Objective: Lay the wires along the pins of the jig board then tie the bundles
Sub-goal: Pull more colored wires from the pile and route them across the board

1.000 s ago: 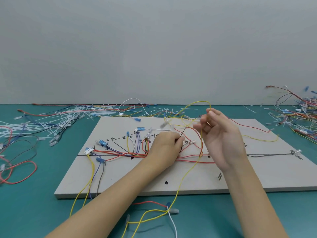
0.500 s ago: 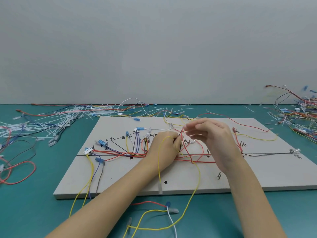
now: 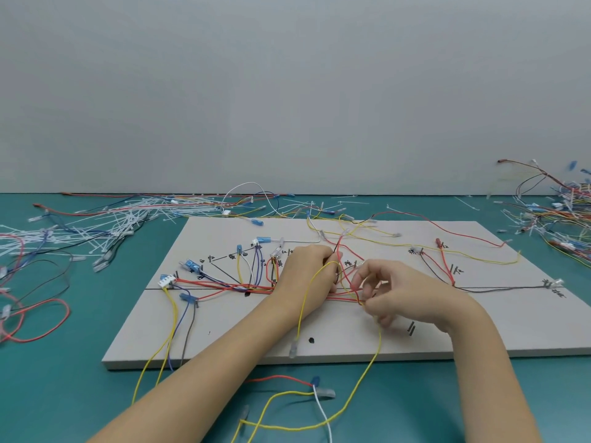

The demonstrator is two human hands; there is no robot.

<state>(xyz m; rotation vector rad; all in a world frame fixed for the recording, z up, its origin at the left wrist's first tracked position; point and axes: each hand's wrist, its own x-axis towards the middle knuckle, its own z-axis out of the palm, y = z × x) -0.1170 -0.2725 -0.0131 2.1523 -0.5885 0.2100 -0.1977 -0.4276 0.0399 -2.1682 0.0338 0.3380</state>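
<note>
My right hand (image 3: pixel 412 290) has dropped from above the jig board (image 3: pixel 351 340) down to the red bundle (image 3: pixel 224 286), pinching the yellow wire (image 3: pixel 377 350). My left hand (image 3: pixel 305 271) stays gripping wires at the pins, so laying continues and tying isn't started.

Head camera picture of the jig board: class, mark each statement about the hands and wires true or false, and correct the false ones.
1. Both hands are over the jig board. True.
2. The right hand pinches the yellow wire. True.
3. The left hand lies flat on the teal table. False: it is curled on the wires at the middle of the board.
4. The white cable ties are piled on the board. False: they lie on the table, beyond the board's far left corner.
5. A white connector sits near the board's left edge. True.
</note>
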